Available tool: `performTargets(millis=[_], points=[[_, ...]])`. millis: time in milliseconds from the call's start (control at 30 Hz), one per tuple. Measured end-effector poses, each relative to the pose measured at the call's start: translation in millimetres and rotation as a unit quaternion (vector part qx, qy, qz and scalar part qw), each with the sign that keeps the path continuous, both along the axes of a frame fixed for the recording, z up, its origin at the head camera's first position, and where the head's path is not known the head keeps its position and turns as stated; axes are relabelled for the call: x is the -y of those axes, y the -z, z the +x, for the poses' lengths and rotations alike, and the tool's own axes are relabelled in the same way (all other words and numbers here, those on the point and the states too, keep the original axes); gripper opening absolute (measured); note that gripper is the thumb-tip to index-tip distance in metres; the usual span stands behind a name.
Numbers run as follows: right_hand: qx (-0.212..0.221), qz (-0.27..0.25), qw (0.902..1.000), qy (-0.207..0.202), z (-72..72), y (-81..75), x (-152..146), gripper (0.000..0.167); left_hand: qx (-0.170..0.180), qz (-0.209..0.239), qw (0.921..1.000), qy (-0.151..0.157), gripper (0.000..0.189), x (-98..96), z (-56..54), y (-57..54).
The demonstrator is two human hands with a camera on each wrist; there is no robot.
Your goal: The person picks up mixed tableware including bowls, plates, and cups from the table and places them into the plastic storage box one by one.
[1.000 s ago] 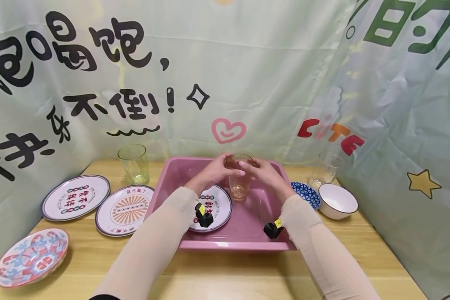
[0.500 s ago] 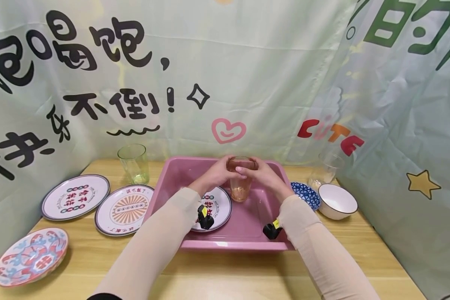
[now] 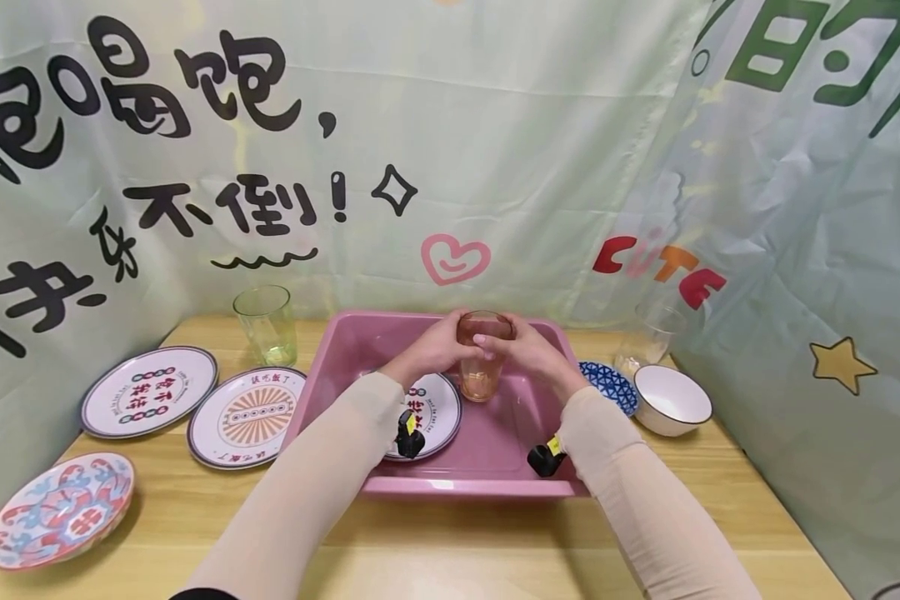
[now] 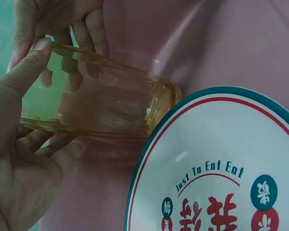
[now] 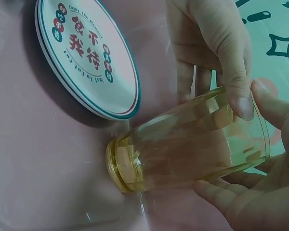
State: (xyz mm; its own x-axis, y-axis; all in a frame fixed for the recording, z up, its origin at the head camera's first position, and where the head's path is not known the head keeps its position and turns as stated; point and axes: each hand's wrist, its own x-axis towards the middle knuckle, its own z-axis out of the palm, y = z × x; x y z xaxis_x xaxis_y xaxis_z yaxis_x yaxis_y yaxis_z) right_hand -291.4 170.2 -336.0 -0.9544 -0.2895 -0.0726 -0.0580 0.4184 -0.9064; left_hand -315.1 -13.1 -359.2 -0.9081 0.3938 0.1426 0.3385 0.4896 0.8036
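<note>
Tumbler of see-through amber glass or plastic, tapering downward (image 3: 480, 382), is mid-frame in the head view, its base down in the rectangular pink plastic tub (image 3: 513, 450). Your left hand (image 3: 437, 346) and right hand (image 3: 534, 354) both curl round it near the rim. Press lightly and evenly from either side, hold it upright, and mind the round white stacked plates (image 5: 91, 60) near its base. I cannot tell whether that base bears on the tub floor.
</note>
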Motion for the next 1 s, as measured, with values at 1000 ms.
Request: performTargets(millis=[1000], points=[[0.063,-0.076,0.995,-0.016,3.4,-0.3,-2,0.071,0.014,-0.062,0.997,0.044,0.084,0.4,12.9,-25.4]])
